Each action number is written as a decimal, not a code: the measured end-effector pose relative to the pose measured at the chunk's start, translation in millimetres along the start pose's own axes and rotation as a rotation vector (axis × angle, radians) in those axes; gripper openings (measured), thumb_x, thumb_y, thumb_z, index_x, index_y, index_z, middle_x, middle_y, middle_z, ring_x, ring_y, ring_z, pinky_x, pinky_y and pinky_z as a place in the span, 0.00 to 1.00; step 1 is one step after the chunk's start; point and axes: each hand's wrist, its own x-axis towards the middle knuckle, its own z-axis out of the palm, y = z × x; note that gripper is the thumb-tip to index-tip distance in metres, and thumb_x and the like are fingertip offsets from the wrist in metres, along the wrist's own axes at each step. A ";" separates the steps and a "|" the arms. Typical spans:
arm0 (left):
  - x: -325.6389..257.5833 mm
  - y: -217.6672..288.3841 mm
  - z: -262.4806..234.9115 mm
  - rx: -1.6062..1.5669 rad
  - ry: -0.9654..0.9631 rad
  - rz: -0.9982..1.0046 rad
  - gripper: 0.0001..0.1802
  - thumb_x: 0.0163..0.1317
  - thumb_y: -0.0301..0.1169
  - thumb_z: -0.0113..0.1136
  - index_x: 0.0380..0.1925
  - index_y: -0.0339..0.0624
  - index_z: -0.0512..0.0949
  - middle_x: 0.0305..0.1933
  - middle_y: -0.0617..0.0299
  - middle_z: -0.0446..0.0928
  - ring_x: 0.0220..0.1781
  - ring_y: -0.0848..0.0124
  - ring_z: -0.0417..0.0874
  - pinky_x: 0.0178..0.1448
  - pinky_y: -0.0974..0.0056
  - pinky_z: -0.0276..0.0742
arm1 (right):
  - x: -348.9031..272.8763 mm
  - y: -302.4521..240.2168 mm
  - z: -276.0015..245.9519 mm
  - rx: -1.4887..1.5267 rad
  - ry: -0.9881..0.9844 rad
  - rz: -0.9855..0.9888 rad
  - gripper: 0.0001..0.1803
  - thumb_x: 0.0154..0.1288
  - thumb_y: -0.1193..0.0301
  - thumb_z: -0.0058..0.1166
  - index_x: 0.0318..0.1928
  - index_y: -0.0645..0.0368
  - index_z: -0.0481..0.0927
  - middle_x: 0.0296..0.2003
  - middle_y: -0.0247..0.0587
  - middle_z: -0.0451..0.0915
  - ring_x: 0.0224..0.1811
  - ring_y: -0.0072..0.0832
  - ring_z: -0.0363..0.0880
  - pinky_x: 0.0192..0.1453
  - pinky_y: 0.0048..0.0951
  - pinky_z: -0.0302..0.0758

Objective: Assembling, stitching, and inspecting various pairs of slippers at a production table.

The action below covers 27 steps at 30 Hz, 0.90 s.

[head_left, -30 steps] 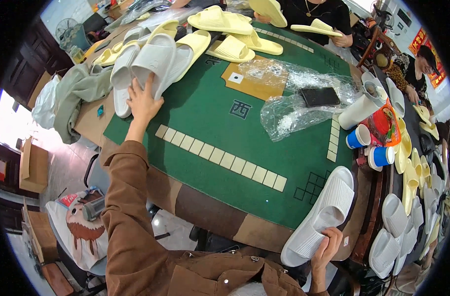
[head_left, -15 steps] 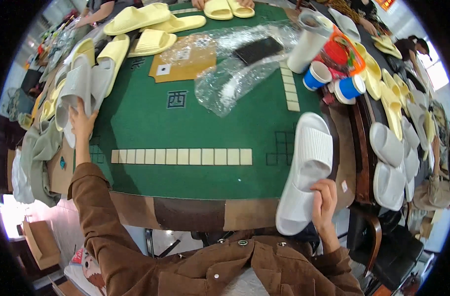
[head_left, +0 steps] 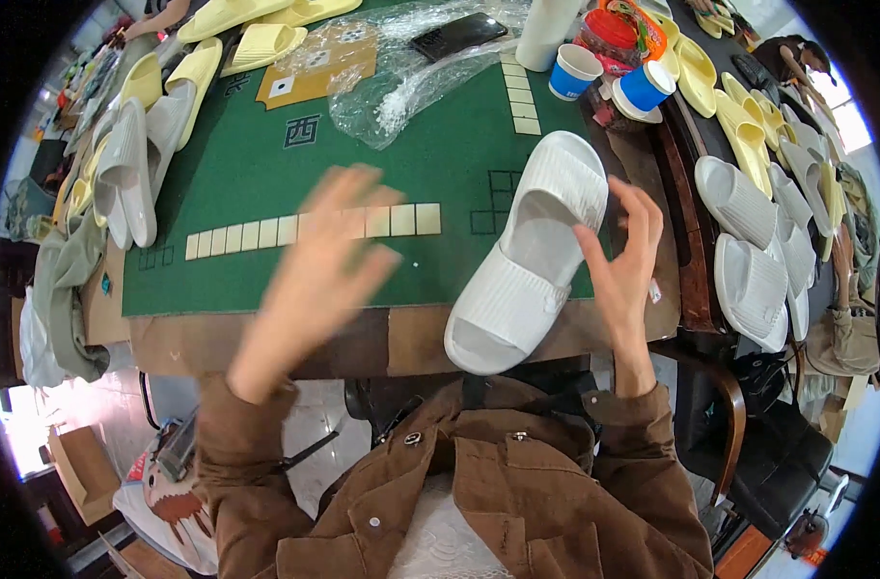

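A nested pair of white slide slippers [head_left: 509,304] with ribbed straps lies at the table's near right edge, its lower end jutting past the rim. My right hand [head_left: 628,253] is beside its right side, fingers spread and thumb by the slipper's edge. Whether the thumb touches is hard to tell. Over the row of pale rectangles on the green mat, my left hand [head_left: 329,256] is smeared by motion, its fingers apart and holding nothing. Pale grey slippers [head_left: 123,183] lie at the left edge, away from both hands.
Yellow slippers [head_left: 197,82] lie at the far left of the green mat [head_left: 237,183]. Clear plastic wrap [head_left: 387,106], a dark phone [head_left: 459,37] and blue-white paper cups [head_left: 573,72] are at the back. More white slippers [head_left: 749,289] sit to the right, above a black chair [head_left: 773,463].
My left hand has left the grey slippers and swung right over the mat. The white pair has shifted left and tilted; my right hand's fingers have opened from it. The view has shifted.
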 end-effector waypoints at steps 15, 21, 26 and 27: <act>-21.8 106.7 104.1 0.116 -0.115 0.305 0.45 0.41 0.32 0.68 0.65 0.44 0.63 0.66 0.57 0.61 0.73 0.54 0.53 0.73 0.34 0.43 | 44.1 56.7 26.6 0.039 0.021 -0.138 0.40 0.48 0.91 0.42 0.66 0.57 0.63 0.66 0.59 0.57 0.69 0.53 0.57 0.71 0.41 0.57; -48.6 68.2 44.3 0.119 -0.285 0.384 0.36 0.50 0.21 0.55 0.64 0.45 0.65 0.72 0.60 0.57 0.76 0.52 0.48 0.76 0.41 0.42 | 71.6 78.6 22.9 0.222 -0.039 -0.086 0.38 0.45 0.92 0.40 0.62 0.60 0.67 0.59 0.56 0.67 0.64 0.50 0.65 0.69 0.39 0.61; -63.6 48.0 25.5 0.360 -0.086 0.103 0.33 0.53 0.21 0.56 0.63 0.44 0.65 0.73 0.53 0.54 0.76 0.48 0.49 0.76 0.47 0.44 | 52.2 88.5 47.3 0.157 -0.176 -0.083 0.36 0.43 0.92 0.35 0.57 0.63 0.72 0.54 0.54 0.73 0.62 0.48 0.68 0.68 0.37 0.62; -71.6 44.1 30.6 0.158 0.027 -0.072 0.33 0.55 0.22 0.56 0.64 0.43 0.64 0.73 0.50 0.52 0.75 0.46 0.48 0.76 0.47 0.45 | 51.0 84.9 53.4 0.158 -0.155 -0.140 0.37 0.43 0.93 0.34 0.59 0.63 0.71 0.56 0.56 0.72 0.63 0.48 0.67 0.69 0.36 0.61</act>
